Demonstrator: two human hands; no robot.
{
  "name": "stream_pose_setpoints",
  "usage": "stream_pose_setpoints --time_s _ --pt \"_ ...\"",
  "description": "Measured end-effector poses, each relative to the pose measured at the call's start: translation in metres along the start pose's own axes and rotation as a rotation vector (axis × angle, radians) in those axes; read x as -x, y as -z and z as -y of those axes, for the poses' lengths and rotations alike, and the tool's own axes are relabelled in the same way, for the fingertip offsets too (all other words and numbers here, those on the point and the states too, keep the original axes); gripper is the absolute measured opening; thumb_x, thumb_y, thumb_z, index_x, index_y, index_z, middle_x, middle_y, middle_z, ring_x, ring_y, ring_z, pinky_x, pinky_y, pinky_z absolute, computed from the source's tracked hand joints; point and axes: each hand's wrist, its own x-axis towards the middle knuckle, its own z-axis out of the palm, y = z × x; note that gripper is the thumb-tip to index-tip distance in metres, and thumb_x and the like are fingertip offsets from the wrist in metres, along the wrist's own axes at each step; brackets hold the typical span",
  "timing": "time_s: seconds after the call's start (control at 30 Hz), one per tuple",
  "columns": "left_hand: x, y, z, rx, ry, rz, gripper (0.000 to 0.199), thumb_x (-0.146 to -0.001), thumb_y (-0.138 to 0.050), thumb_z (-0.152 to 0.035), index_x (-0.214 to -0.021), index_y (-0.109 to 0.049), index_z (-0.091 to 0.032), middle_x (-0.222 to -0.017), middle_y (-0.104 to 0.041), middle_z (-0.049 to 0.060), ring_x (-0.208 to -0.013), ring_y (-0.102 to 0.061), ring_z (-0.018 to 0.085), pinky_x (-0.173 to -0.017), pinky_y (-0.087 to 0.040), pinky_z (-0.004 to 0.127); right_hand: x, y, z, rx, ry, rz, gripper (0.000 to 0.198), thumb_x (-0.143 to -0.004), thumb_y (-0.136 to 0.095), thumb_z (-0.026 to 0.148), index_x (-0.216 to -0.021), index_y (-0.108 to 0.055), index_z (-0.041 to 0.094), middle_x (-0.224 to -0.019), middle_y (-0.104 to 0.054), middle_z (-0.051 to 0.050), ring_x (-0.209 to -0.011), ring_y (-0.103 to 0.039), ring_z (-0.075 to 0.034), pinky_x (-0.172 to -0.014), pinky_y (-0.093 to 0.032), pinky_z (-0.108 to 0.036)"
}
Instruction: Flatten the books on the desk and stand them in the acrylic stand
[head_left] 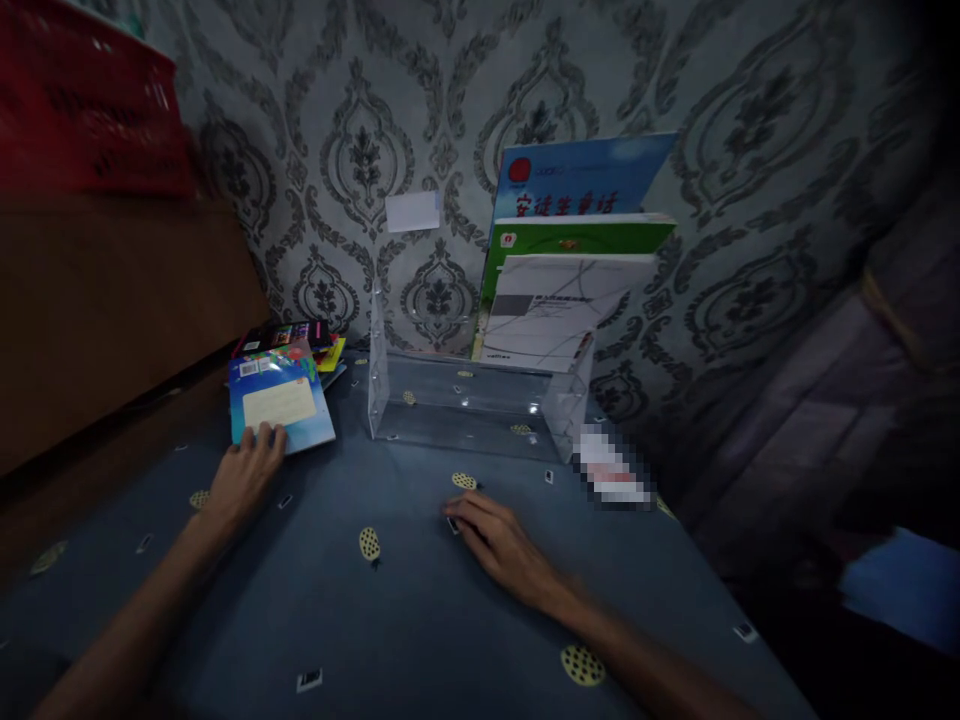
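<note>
My left hand is at the near edge of a blue book with a pale panel and a barcode. Its fingers are bent over the cover, and the thumb is out of sight, seemingly under the edge. That book lies over a pile of other books with dark and yellow covers. On the patterned cloth rests my right hand, fingers loosely extended and nothing held. Beyond it stands a clear plastic book rack. White, green and blue books stand upright at its right end.
A brown box with a red container on top stands at the left. Patterned wallpaper backs the table. A blurred-out item lies right of the rack, near the table's edge. A curtain hangs at the right.
</note>
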Motion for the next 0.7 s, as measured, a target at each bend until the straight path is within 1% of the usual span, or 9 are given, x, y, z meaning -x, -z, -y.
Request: stream_pose_setpoints --time_s 0.1,0.2,0.27,0.4,0.47,0.53,0.57,0.63,0.7 --pt "0.026 0.004 -0.007 0.025 -0.031 0.068 0.050 -0.092 -0.036 -0.004 -0.135 -0.058 -0.015 -0.139 -0.058 0.022 -0.128 -0.056 0.036 -0.088 -0.060 0.046 0.000 0.001 0.003 -0.016 0.009 0.003 0.028 -0.100 -0.045 0.014 -0.113 -0.068 0.024 -0.107 -0.071 -0.009 -0.100 -0.069 -0.022 -0.089 -0.060 -0.038" --pt "0.052 0.010 -0.013 0.089 -0.049 0.179 0.054 -0.094 -0.031 -0.004 -0.139 -0.055 -0.021 -0.146 -0.056 0.017 -0.129 -0.058 0.032 -0.083 -0.061 0.043 0.000 -0.001 0.002 -0.008 0.025 -0.002 0.027 -0.099 -0.046 0.014 -0.114 -0.067 0.023 -0.109 -0.070 -0.009 -0.102 -0.069 -0.022 -0.090 -0.060 -0.040" --pt "0.070 0.014 -0.016 0.122 -0.071 0.227 0.057 -0.092 -0.033 -0.003 -0.141 -0.055 -0.023 -0.149 -0.054 0.016 -0.130 -0.058 0.032 -0.080 -0.062 0.041 0.001 -0.002 0.001 0.004 0.031 -0.003 0.027 -0.100 -0.046 0.014 -0.114 -0.067 0.022 -0.111 -0.070 -0.010 -0.103 -0.069 -0.023 -0.091 -0.060 -0.040" --pt "0.104 0.022 -0.020 0.129 -0.154 0.283 0.062 -0.088 -0.036 -0.001 -0.141 -0.058 -0.025 -0.150 -0.054 0.014 -0.135 -0.055 0.033 -0.081 -0.064 0.043 0.002 -0.005 -0.001 0.011 0.030 0.002 0.026 -0.101 -0.046 0.015 -0.114 -0.067 0.022 -0.112 -0.070 -0.010 -0.105 -0.068 -0.023 -0.092 -0.059 -0.041" --pt "0.122 0.026 -0.019 0.166 -0.196 0.307 0.066 -0.086 -0.040 -0.002 -0.144 -0.057 -0.028 -0.151 -0.055 0.012 -0.136 -0.055 0.033 -0.078 -0.065 0.040 0.002 -0.005 -0.001 0.003 0.029 0.002 0.026 -0.101 -0.046 0.015 -0.113 -0.068 0.022 -0.111 -0.070 -0.010 -0.105 -0.068 -0.022 -0.092 -0.059 -0.040" --pt "0.141 0.030 -0.018 0.241 -0.246 0.310 0.070 -0.083 -0.047 -0.006 -0.147 -0.053 -0.034 -0.151 -0.055 0.007 -0.138 -0.054 0.030 -0.078 -0.065 0.035 0.002 -0.005 0.000 -0.006 0.032 -0.001 0.026 -0.100 -0.047 0.015 -0.113 -0.068 0.022 -0.110 -0.071 -0.010 -0.103 -0.069 -0.022 -0.091 -0.059 -0.039" --pt "0.151 0.031 -0.018 0.282 -0.278 0.300 0.073 -0.082 -0.049 -0.008 -0.149 -0.050 -0.037 -0.151 -0.055 0.005 -0.139 -0.053 0.029 -0.080 -0.064 0.034 0.001 -0.006 0.000 -0.012 0.033 -0.004 0.026 -0.100 -0.047 0.015 -0.113 -0.068 0.022 -0.110 -0.071 -0.010 -0.103 -0.069 -0.022 -0.091 -0.059 -0.039" --pt "0.167 0.035 -0.018 0.345 -0.371 0.255 0.077 -0.081 -0.052 -0.010 -0.152 -0.045 -0.040 -0.153 -0.053 0.001 -0.140 -0.051 0.028 -0.089 -0.062 0.032 0.002 -0.007 0.001 -0.013 0.033 -0.015 0.026 -0.100 -0.048 0.016 -0.114 -0.068 0.022 -0.113 -0.072 -0.010 -0.107 -0.069 -0.023 -0.094 -0.058 -0.041" --pt "0.178 0.039 -0.020 0.387 -0.488 0.182 0.081 -0.080 -0.051 -0.008 -0.154 -0.041 -0.041 -0.153 -0.052 -0.002 -0.139 -0.052 0.026 -0.095 -0.059 0.031 0.002 -0.007 0.003 0.011 0.034 -0.033 0.025 -0.100 -0.049 0.020 -0.116 -0.068 0.022 -0.120 -0.071 -0.010 -0.115 -0.067 -0.024 -0.101 -0.055 -0.045"
